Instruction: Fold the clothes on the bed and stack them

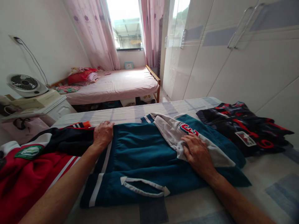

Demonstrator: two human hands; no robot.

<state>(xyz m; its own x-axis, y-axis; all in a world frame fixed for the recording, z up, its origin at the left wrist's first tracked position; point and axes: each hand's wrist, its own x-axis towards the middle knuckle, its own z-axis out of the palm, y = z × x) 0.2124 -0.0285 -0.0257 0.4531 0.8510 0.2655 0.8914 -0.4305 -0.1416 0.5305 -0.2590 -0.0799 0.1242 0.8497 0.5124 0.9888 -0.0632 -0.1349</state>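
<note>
Has a teal jacket laid out directly in front on the near bed, striped hem to the left, white-trimmed pocket on the near side. Rests the right hand, palm down, fingers loosely spread and unclenched, on the pale grey sleeve folded across the jacket, just beside a red letter. Sets the left hand at the far corner of the hem, fingers bent; impossible to tell whether grasping the cloth or only pressing. To the left, below the forearm, a red and black jacket; to the right, a dark garment with red markings. Beyond on the left, a white nightstand bearing a fan. Farther off, a second bed in pink, a wardrobe along the right, and pink curtains flanking a bright window.
</note>
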